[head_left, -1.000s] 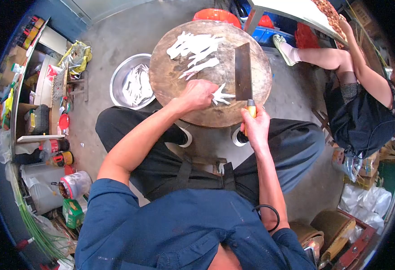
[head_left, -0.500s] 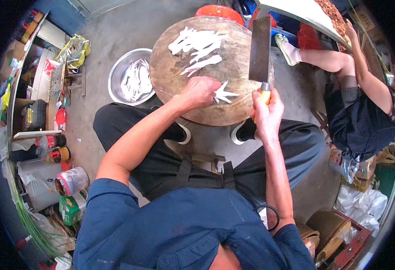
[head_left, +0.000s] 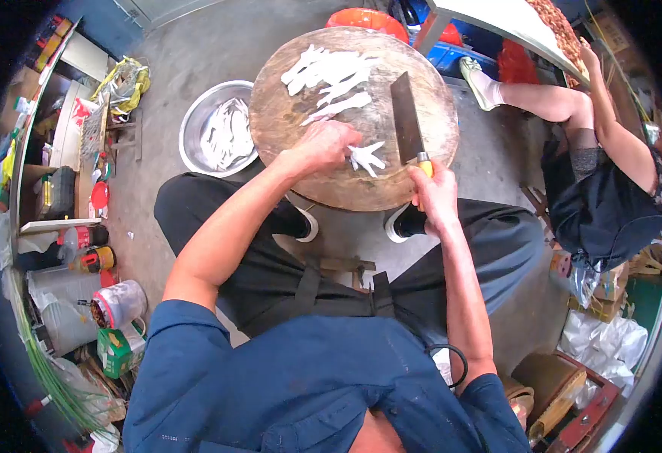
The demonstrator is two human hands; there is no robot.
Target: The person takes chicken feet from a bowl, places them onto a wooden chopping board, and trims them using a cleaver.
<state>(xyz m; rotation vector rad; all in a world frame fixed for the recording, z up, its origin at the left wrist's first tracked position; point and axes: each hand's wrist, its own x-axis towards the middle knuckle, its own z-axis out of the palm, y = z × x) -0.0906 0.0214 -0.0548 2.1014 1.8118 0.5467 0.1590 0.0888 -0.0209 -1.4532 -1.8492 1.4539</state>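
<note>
Atop a round wooden block (head_left: 282, 124), the left hand (head_left: 325, 146), arm outstretched, clutches a pale, splayed chicken foot (head_left: 367, 158); the right hand (head_left: 437, 192) grips a broad cleaver (head_left: 406, 117) by its yellow handle (head_left: 425, 165).

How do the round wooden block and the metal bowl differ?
The wooden block is brown and stained, while the metal bowl is silvery. The wooden block has a flat top; the metal bowl is hollow. The wooden block looks much wider than the metal bowl. Both are round and hold pale pieces.
</note>
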